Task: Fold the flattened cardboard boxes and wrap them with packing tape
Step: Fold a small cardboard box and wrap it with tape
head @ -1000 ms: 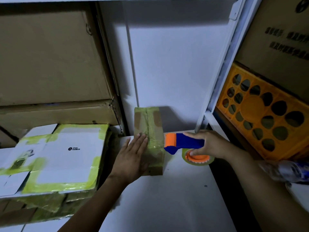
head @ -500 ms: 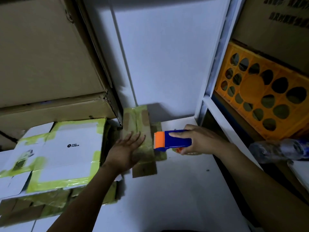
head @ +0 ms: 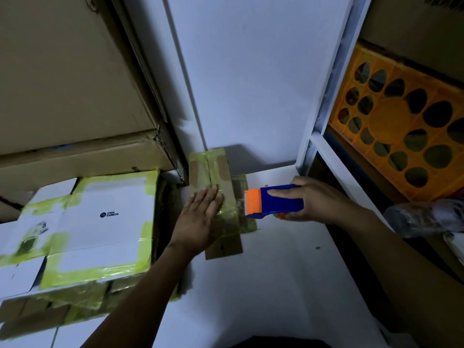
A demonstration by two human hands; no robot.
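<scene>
A small brown cardboard box [head: 213, 172], wrapped in glossy yellowish tape, stands on the white table [head: 263, 285] near the back wall. My left hand [head: 198, 217] lies flat on the box's top with straight fingers. Just right of the box, my right hand [head: 316, 202] grips a blue tape dispenser [head: 278, 200]; its orange cutter end points at the box's right side. The tape roll is mostly hidden behind my hand.
A stack of flattened white boxes with yellow-green tape [head: 82, 229] lies at the left. Large brown cartons [head: 65, 96] rise behind it. An orange plastic crate [head: 401, 129] sits on the white shelf at the right, with a clear plastic bottle [head: 426, 217] below it.
My right hand lifted the dispenser from beside the box and turned it so the roll hides behind my hand. My left hand stays on the box. The camera tilted downward.
</scene>
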